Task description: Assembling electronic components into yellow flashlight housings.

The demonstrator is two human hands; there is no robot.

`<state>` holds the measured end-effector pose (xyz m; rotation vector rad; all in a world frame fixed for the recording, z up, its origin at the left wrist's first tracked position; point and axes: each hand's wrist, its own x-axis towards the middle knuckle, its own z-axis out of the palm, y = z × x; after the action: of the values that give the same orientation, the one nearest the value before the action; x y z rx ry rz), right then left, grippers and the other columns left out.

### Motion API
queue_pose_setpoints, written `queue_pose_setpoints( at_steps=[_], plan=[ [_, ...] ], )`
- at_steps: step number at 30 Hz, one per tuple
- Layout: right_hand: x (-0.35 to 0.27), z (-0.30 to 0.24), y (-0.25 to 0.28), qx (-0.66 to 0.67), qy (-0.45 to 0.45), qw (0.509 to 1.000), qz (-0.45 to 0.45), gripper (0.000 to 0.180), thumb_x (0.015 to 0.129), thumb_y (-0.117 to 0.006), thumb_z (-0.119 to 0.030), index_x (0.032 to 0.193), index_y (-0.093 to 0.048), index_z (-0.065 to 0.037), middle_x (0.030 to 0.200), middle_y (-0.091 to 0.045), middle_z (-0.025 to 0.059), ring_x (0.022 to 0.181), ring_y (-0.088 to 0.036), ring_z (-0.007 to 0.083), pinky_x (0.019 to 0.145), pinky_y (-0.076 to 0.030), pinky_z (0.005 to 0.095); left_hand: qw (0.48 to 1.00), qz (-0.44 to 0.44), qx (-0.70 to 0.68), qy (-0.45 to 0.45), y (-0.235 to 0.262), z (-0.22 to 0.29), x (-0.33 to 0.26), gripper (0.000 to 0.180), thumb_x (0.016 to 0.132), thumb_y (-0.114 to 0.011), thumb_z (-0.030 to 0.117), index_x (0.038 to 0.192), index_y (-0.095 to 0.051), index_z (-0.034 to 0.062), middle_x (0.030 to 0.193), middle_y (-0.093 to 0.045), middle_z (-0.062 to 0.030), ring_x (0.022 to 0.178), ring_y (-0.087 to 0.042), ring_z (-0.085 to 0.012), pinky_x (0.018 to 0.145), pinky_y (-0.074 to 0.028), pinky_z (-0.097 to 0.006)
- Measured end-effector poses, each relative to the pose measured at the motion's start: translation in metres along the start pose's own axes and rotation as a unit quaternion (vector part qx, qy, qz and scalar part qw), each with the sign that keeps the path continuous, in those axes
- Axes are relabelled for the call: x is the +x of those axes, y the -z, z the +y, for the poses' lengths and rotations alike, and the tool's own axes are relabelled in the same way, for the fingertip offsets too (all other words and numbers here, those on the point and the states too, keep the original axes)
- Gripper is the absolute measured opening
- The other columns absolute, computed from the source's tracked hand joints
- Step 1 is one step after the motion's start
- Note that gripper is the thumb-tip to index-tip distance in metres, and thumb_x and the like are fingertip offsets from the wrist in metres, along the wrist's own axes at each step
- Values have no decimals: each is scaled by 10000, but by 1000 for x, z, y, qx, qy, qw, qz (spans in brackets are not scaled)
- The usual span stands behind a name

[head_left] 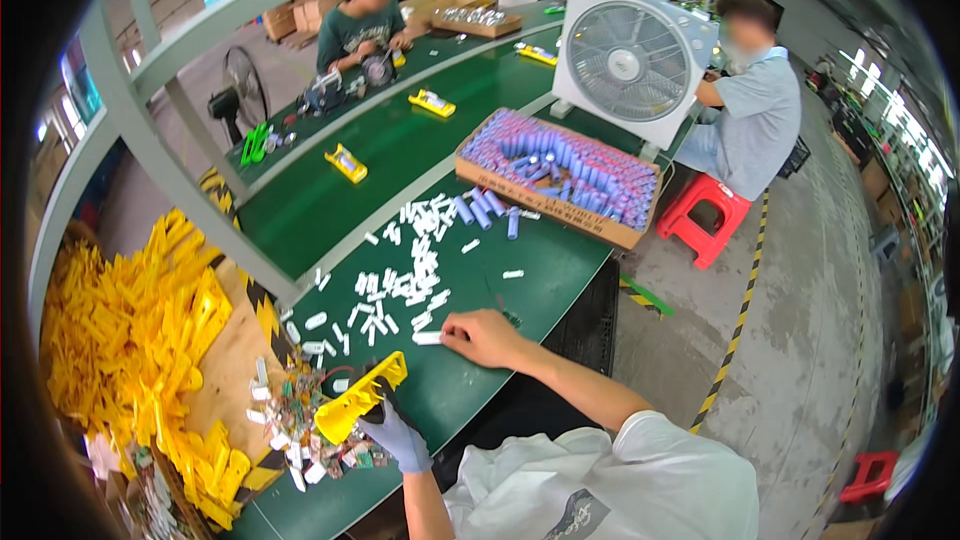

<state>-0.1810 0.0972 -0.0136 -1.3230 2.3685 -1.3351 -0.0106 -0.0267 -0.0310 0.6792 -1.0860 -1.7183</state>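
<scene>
Yellow housing (345,410): one piece, smooth, apparently moulded plastic, long and trough-shaped, with ribs or cut-outs along its side and a broader, rounded lower end. Location: held aslant above the near-left part of your table (560,285), its narrower end pointing up and to the right.

Left hand (398,437): grey glove, dark over the fingers; your fingers are closed about the housing's near side, their tips partly hidden.

Right hand (487,340): bare, fingers bent low, at the end of a white tab (427,338); you touch it, though whether you pinch it cannot be told.

Surroundings: table, flat, green, smooth. White pieces (413,283), small, oblong, loosely scattered. Cylinders (512,223), purple-blue, a few loose beside a brown cardboard box (555,208) packed with more. Small parts (300,410), a tangled heap of white, green and reddish bits, by your left hand. Yellow shells (130,320), glossy, long, piled at far left on a tan board (222,365).
</scene>
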Motion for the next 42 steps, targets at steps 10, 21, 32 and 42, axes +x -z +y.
queue_pose_setpoints(
  at_steps=[10, 21, 32, 42],
  plan=[
    [-32, -48, 1, 220, -22, 972, 83, 175, 871, -693, -148, 814, -582, -25, 631, -598, 18, 516, -523, 62, 477, -405, 239, 978, -87, 107, -158, -31, -17, -8, 498, 819, -462, -149, 1306, -447, -43, 1355, -499, -155, 1264, -474, -259, 1108, -311, -381],
    [-37, -53, 14, 214, 39, 975, 49, 207, 868, -690, -148, 783, -554, -17, 652, -631, 46, 546, -600, 105, 509, -469, 245, 992, -15, 107, -71, -33, 17, -19, 512, 969, -523, 16, 1414, -272, -8, 1379, -428, -139, 1174, -477, -224, 1021, -389, -359],
    [-36, -56, 11, 194, 66, 976, 72, 192, 862, -695, -134, 783, -565, -17, 656, -634, 63, 552, -626, 153, 513, -489, 271, 974, -117, 145, -131, 6, 14, -14, 598, 857, -546, -134, 1382, -300, 13, 1319, -455, -122, 1181, -450, -198, 1049, -366, -337],
    [-35, -54, 15, 214, 11, 977, 20, 178, 872, -684, -137, 809, -573, -14, 688, -657, 82, 585, -647, 174, 548, -512, 281, 995, 85, 18, 44, -24, 33, -26, 556, 910, -547, -42, 1392, -271, -12, 1316, -459, -139, 1154, -480, -217, 1001, -408, -342]
  ],
)
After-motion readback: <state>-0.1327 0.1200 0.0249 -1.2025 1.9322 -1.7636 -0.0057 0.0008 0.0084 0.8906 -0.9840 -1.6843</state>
